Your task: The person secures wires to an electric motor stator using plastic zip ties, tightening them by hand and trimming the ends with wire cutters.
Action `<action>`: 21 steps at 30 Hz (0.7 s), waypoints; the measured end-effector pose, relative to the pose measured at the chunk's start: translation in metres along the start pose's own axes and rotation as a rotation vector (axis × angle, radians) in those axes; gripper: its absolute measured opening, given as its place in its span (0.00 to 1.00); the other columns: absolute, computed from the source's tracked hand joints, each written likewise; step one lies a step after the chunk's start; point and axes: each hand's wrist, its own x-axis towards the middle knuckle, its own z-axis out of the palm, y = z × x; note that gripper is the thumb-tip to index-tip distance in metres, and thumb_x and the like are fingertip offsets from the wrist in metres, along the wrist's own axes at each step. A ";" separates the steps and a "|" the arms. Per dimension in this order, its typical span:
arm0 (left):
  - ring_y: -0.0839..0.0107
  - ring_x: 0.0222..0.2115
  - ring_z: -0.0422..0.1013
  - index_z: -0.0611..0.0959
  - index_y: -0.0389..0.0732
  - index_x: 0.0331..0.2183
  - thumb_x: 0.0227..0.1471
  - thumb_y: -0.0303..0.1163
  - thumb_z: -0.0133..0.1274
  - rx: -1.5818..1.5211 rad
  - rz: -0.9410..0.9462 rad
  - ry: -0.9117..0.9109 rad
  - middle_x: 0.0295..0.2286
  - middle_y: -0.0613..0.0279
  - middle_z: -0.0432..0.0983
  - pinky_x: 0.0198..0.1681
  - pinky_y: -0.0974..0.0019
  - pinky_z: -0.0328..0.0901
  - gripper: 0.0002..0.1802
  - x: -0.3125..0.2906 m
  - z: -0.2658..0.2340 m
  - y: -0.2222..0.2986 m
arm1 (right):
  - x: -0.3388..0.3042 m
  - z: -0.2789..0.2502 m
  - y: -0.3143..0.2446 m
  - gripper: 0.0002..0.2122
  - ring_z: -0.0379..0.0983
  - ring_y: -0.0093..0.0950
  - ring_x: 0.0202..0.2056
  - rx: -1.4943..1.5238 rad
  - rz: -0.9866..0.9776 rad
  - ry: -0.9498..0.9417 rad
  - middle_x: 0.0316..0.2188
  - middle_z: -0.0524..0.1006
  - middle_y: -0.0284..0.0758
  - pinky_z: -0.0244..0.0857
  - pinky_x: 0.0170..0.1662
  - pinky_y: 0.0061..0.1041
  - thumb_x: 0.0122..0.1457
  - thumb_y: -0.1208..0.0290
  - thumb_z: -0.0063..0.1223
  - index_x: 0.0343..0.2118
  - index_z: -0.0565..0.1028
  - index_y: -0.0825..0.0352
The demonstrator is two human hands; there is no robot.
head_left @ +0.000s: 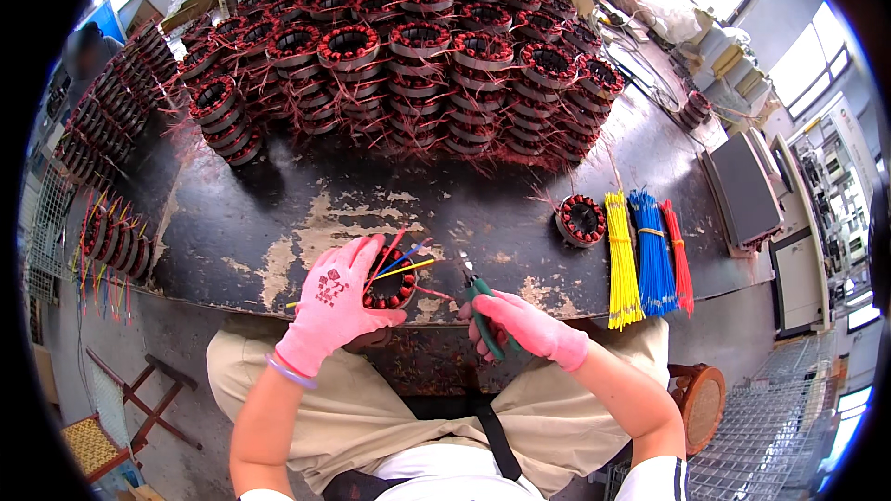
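Observation:
My left hand (327,308), in a pink glove, grips a ring-shaped motor stator (401,297) with red windings near the table's front edge. A red wire, a blue wire (397,261) and a yellow wire (406,268) stick out between the glove and the ring, pointing to the upper right. My right hand (531,325), also gloved in pink, is closed around the green handles of wire cutters (478,292). The cutters' jaws point up, just right of the wire ends and apart from them.
Another stator (582,221) lies to the right, beside bundles of yellow wires (623,264), blue wires (652,255) and red wires (677,255). Tall stacks of stators (418,65) fill the table's back. At the left edge sits a row of stators with coloured wires (116,237).

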 end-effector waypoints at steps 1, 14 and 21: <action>0.48 0.53 0.67 0.71 0.36 0.58 0.32 0.54 0.73 0.044 -0.042 0.032 0.54 0.48 0.68 0.59 0.49 0.61 0.55 -0.003 0.004 0.002 | -0.002 -0.001 0.001 0.23 0.79 0.30 0.36 0.049 -0.008 -0.006 0.38 0.78 0.37 0.75 0.40 0.29 0.71 0.52 0.42 0.56 0.69 0.67; 0.53 0.49 0.68 0.71 0.32 0.56 0.31 0.61 0.71 0.215 -0.180 0.093 0.47 0.51 0.70 0.56 0.53 0.62 0.58 -0.003 0.012 0.009 | 0.005 0.006 0.002 0.26 0.79 0.33 0.40 0.216 0.195 -0.163 0.42 0.77 0.40 0.75 0.44 0.32 0.68 0.48 0.44 0.56 0.69 0.67; 0.53 0.50 0.68 0.71 0.31 0.56 0.32 0.60 0.71 0.179 -0.158 0.112 0.48 0.51 0.69 0.57 0.52 0.61 0.57 -0.004 0.012 0.008 | 0.012 0.009 -0.011 0.24 0.79 0.35 0.40 0.173 0.173 -0.104 0.41 0.79 0.42 0.76 0.44 0.33 0.70 0.52 0.41 0.55 0.71 0.69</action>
